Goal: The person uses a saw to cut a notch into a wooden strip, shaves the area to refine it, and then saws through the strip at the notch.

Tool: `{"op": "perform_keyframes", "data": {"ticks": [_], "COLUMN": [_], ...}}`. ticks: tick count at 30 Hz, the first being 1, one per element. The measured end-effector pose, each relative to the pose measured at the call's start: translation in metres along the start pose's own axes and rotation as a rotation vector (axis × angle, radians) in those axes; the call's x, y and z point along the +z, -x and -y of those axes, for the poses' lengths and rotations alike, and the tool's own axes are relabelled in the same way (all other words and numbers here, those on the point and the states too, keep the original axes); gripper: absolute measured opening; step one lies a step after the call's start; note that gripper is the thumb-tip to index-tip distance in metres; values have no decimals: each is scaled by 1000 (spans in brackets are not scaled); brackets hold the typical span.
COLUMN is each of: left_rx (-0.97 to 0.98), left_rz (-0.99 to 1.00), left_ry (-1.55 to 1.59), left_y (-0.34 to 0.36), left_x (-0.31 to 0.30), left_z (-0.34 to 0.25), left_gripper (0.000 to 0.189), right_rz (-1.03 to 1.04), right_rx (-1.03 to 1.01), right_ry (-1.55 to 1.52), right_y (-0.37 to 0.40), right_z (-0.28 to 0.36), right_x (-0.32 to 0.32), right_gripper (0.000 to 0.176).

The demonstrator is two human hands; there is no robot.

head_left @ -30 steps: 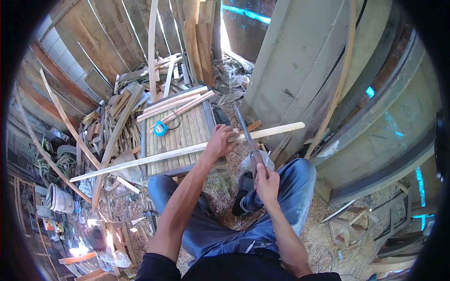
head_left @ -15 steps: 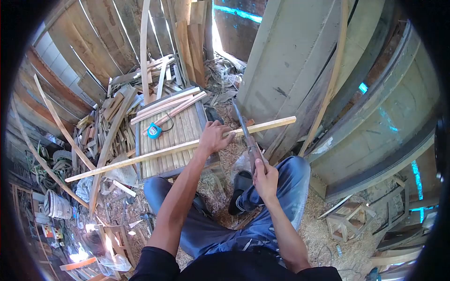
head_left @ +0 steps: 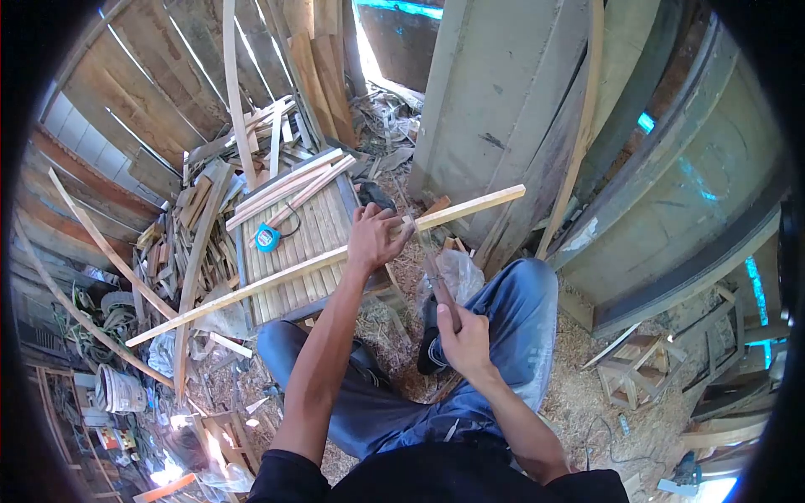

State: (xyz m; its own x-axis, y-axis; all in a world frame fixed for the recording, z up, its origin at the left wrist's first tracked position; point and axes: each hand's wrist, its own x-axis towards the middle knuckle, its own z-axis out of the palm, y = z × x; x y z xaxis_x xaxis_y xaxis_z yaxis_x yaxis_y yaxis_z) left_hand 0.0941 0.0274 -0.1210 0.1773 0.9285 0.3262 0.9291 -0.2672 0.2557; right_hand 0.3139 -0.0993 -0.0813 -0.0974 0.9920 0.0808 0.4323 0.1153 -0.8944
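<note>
A long, pale wooden strip (head_left: 293, 272) lies slantwise across the slatted board (head_left: 335, 210) in front of me. My left hand (head_left: 376, 239) is closed over the strip near the board's right edge. Below and to the right, my right hand (head_left: 465, 342) grips the handle of a machete (head_left: 442, 293), thumb along it. Its blade is smeared by motion and points up to the strip, its far end close beside my left fingers. A blue tape measure (head_left: 267, 237) and several thin wood strips (head_left: 293, 186) rest on the board.
Scrap wood (head_left: 197, 218) is heaped left of the board. A large grey panel (head_left: 495, 109) leans at the right, with a curved frame (head_left: 671, 268) beside it. Shavings cover the floor (head_left: 537, 427). A small wooden frame (head_left: 635, 369) stands at the lower right.
The machete has come down and back toward me; its blade reached beyond the strip before. The strip has turned slightly, its right end higher in view. My left hand stays on it.
</note>
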Motion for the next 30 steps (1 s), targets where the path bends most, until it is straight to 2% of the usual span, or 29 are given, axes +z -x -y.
{"op": "perform_keyframes", "data": {"ticks": [12,15,17,22,25,30], "left_rx": [-49,-29,-41,-59,-43,-47], "left_rz": [119,46,68,128,83,99], "left_ry": [3,35,42,23,13,28], "left_y": [-3,-1,-3,-3,0,-1], "left_x": [-1,3,5,1,4,0], "left_z": [3,3,4,2,0,-1], "left_gripper": [36,37,37,35,35,35], "right_rz": [16,25,22,-32,30,19], "right_rx": [31,52,71,-42,20,19], "right_ry": [-18,-26,-30,12,23,48], "right_y": [19,18,18,34,21,-10], "right_z": [4,5,4,1,2,-5], "right_x": [-6,-11,-9,-11,-8,16], "right_gripper": [34,34,36,37,32,31]}}
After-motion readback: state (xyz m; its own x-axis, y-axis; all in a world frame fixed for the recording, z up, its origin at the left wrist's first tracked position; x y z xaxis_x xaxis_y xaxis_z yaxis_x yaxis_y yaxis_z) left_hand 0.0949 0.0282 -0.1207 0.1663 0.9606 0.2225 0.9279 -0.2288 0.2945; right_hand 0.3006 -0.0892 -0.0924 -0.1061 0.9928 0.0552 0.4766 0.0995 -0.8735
